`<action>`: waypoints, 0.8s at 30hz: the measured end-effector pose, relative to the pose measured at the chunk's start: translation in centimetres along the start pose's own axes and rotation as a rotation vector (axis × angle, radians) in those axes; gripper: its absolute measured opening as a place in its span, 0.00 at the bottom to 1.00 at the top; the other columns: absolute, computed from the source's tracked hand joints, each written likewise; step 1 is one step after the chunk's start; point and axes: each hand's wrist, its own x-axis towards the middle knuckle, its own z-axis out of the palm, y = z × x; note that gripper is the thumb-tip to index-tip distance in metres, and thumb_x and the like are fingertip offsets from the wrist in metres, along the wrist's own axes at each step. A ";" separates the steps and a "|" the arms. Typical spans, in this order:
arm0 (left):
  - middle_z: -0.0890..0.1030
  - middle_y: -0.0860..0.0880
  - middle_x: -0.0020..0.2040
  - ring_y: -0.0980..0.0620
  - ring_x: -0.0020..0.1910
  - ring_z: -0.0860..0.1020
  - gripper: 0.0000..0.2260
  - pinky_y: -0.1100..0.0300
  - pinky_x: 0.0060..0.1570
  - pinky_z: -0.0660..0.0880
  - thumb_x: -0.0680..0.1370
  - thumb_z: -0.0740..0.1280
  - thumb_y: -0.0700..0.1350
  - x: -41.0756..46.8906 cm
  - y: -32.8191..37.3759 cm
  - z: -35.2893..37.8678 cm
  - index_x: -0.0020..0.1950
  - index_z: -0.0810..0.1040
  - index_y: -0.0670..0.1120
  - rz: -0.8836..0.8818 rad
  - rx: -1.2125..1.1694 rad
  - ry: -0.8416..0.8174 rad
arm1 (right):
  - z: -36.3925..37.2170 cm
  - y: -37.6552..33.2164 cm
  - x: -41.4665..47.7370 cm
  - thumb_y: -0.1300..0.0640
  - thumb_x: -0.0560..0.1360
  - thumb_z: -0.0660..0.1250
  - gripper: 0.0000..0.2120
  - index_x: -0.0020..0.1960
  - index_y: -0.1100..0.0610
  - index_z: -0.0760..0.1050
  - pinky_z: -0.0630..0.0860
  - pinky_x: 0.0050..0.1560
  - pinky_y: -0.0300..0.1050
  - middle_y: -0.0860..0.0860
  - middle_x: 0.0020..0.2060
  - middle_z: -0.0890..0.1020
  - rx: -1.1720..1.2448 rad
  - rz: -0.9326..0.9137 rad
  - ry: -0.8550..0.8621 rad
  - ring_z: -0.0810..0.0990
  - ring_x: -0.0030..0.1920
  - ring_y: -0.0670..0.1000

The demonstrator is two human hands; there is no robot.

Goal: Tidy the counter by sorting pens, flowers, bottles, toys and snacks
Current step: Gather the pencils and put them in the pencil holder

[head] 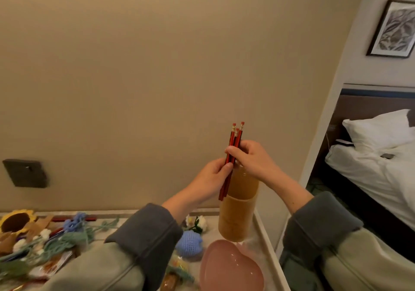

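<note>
Three red pencils (234, 143) with eraser tips stand upright in a bundle above the counter. My left hand (213, 175) grips them low on the shafts, and my right hand (249, 159) pinches them higher up. Just behind and below the hands stands a tall amber bottle (238, 212) on the counter. Crocheted flowers lie at the left: a sunflower (16, 222), a blue flower (74, 222) with green stems, and small white flowers (197, 223). A blue crocheted toy (189, 243) lies by my left sleeve.
A pink heart-shaped dish (231, 268) sits at the counter's front right. Snack packets (177, 268) lie beside it. More red pens (76, 218) rest against the wall. The counter's right edge (267, 234) borders a gap; a bed (381, 160) lies beyond.
</note>
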 end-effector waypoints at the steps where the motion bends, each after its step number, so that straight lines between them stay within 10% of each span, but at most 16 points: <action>1: 0.73 0.55 0.31 0.59 0.30 0.72 0.14 0.65 0.32 0.67 0.83 0.58 0.46 0.9 0.4 0.0 0.38 0.75 0.54 0.041 0.079 0.000 | -0.6 0.0 0.3 0.55 0.79 0.65 0.09 0.42 0.56 0.77 0.73 0.30 0.34 0.48 0.31 0.79 -0.048 -0.014 0.030 0.79 0.30 0.42; 4: 0.71 0.52 0.32 0.54 0.32 0.71 0.14 0.57 0.33 0.65 0.81 0.61 0.49 3.2 0.7 0.4 0.35 0.75 0.53 0.075 0.271 0.041 | -1.7 0.7 1.1 0.50 0.79 0.64 0.11 0.40 0.53 0.77 0.73 0.35 0.48 0.52 0.33 0.80 -0.250 -0.040 0.137 0.78 0.34 0.52; 14: 0.84 0.59 0.45 0.60 0.44 0.81 0.08 0.55 0.46 0.79 0.76 0.69 0.50 2.1 -5.2 3.3 0.53 0.83 0.59 -0.148 0.336 -0.051 | 0.8 9.3 -1.4 0.49 0.78 0.65 0.13 0.35 0.47 0.72 0.63 0.29 0.38 0.44 0.29 0.76 -0.428 0.220 0.135 0.73 0.30 0.42; 24: 0.80 0.60 0.29 0.57 0.30 0.80 0.12 0.52 0.42 0.81 0.79 0.64 0.44 -0.7 -6.7 3.8 0.60 0.80 0.54 -0.205 0.235 -0.051 | 2.1 11.2 -3.8 0.51 0.79 0.64 0.18 0.31 0.53 0.70 0.63 0.28 0.42 0.50 0.26 0.73 -0.467 0.395 0.062 0.71 0.28 0.48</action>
